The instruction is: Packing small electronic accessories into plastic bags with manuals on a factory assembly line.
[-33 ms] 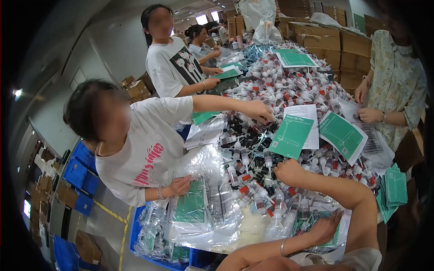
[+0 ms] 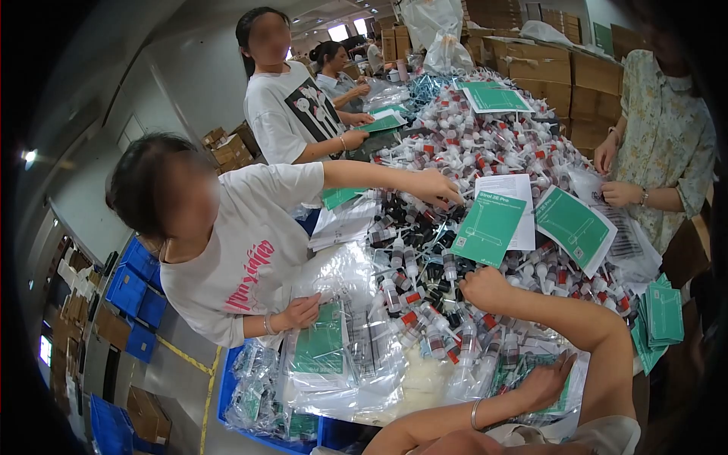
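Two hands low in frame: left hand [image 2: 544, 381] spread flat on a clear bag [image 2: 523, 364]; right hand [image 2: 485, 288] curled among small bottles [image 2: 425, 262], grip unclear.

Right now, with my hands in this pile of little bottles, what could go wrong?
1. Your right hand reaches into the loose heap of small bottles; disturbing it could send some rolling toward the table edge.
2. Your left hand rests flat on slippery clear plastic bags that overhang the blue crate; they might slide off.
3. A co-worker's hand reaches into the same pile, so you could bump each other.
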Motion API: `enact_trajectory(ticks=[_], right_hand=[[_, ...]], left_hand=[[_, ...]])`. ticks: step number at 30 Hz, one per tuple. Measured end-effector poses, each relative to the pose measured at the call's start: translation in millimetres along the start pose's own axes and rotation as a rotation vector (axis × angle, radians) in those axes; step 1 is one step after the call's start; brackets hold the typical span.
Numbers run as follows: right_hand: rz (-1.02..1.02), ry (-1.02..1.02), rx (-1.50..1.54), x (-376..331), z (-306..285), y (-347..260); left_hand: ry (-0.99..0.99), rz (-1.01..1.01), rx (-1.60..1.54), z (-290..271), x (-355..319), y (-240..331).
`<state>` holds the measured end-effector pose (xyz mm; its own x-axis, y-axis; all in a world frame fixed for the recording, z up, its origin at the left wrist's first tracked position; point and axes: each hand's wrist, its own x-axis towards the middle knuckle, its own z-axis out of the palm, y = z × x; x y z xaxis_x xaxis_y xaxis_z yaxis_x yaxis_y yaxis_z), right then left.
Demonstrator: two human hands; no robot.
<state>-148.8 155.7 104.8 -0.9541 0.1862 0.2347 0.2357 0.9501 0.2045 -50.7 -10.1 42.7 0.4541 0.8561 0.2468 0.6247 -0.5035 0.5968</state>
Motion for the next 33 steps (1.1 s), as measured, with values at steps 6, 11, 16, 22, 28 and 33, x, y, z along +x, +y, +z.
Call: enact_trajectory(ticks=[6,11,16,22,28,33], right_hand=[[0.011,-0.002,0.011,0.3,-2.0,-0.1],[0.008,0.007,0.009,0.9,-4.6,-2.8],[0.02,0.025,0.008,0.1,-5.2,-4.9],[0.034,0.032,0.004,0.5,-4.3,-4.6],[0.042,0.045,0.021,2.8,-8.0,-3.3],[0.053,0.051,0.016,0.8,-0.4,-5.8]], left_hand=[[0.007,0.0,0.021,-1.4,0.4,0.4],[-0.001,0.002,0.012,0.6,-0.2,-0.1],[-0.058,-0.015,0.02,-11.9,0.4,6.3],[-0.044,-0.004,0.047,-15.4,1.3,6.9],[0.016,0.006,-0.01,-10.8,2.3,1.4],[0.041,-0.017,0.02,-2.3,1.0,0.5]])
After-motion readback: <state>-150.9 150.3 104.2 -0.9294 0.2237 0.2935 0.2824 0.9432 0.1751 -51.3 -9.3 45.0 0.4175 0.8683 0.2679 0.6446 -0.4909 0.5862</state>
